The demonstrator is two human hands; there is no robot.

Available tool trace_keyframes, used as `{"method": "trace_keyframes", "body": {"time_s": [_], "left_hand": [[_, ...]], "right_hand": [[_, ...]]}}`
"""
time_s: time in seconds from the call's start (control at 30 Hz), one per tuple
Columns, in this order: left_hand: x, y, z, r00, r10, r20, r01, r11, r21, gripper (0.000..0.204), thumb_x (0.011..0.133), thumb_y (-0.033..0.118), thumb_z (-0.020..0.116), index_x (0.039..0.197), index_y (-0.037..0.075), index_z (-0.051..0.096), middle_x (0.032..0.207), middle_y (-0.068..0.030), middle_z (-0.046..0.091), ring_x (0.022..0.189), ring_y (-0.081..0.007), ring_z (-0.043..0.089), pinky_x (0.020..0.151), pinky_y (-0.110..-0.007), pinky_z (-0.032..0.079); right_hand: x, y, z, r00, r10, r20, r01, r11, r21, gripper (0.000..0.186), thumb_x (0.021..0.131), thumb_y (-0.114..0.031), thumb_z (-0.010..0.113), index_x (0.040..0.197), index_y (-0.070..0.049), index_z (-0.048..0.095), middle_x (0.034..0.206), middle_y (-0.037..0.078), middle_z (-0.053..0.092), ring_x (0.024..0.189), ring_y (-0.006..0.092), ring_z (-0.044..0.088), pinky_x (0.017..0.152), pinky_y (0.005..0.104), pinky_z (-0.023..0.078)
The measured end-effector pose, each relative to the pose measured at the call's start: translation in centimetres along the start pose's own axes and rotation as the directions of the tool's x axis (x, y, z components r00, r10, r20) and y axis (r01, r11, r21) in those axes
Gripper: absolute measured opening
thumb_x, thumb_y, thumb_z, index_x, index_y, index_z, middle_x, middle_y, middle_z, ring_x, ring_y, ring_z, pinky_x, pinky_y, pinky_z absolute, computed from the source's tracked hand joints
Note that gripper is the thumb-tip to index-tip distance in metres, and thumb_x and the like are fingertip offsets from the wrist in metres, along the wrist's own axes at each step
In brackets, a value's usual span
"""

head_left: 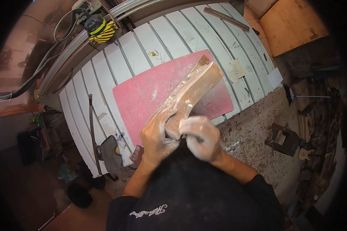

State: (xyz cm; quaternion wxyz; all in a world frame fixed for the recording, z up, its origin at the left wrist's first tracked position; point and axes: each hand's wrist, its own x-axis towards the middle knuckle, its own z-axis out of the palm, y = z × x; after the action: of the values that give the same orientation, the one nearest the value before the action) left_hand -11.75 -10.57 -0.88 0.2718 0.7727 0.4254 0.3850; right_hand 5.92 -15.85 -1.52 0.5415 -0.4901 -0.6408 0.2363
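A long, curved piece of wood [198,86], pale brown and streaked with white dust, slants up and to the right over a pink board [137,92]. My left hand [158,133] is closed round its near end, thumb and fingers dusted white. Beside that same end, my right hand [200,136] has its fingers curled in and is somewhat smeared by motion. Its fingertips are against or very close to the wood. Whether a small sheet or pad lies under those fingers cannot be made out. White dust also speckles the pink board.
The pink board lies on a slatted white table [173,32]. A thin dark strip [91,133] and a grey flat-faced tool [112,156] are at its left; a wooden strip [226,19] lies at the far right. A black-and-yellow machine [100,29] stands beyond a metal rail.
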Motion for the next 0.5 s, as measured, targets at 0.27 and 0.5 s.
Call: {"method": "trace_keyframes", "body": {"time_s": [0.27, 0.5], "left_hand": [[0.1, -0.2, -0.4, 0.999, -0.041, 0.008, 0.041, 0.998, -0.040, 0.062, 0.066, -0.001, 0.086, 0.127, 0.002, 0.070, 0.123, -0.0198, 0.076, 0.116, -0.0409, 0.074, 0.100, -0.044, 0.059], [0.1, 0.2, -0.1, 1.000, 0.003, -0.015, -0.003, 1.000, -0.002, 0.062, 0.066, 0.000, 0.086, 0.126, 0.002, 0.070, 0.121, -0.0194, 0.076, 0.113, -0.0410, 0.075, 0.098, -0.044, 0.060]], "right_hand": [[0.0, -1.1, 0.1, 0.999, 0.038, 0.034, -0.041, 0.994, 0.100, 0.032, 0.081, 0.013, 0.062, 0.108, 0.000, 0.074, 0.113, 0.015, 0.075, 0.107, 0.0322, 0.074, 0.094, 0.0416, 0.061], [0.0, -0.2, 0.1, 1.000, -0.005, 0.009, 0.005, 1.000, 0.026, 0.032, 0.081, 0.013, 0.063, 0.107, -0.002, 0.075, 0.111, 0.016, 0.075, 0.102, 0.0332, 0.075, 0.090, 0.0404, 0.062]]}}
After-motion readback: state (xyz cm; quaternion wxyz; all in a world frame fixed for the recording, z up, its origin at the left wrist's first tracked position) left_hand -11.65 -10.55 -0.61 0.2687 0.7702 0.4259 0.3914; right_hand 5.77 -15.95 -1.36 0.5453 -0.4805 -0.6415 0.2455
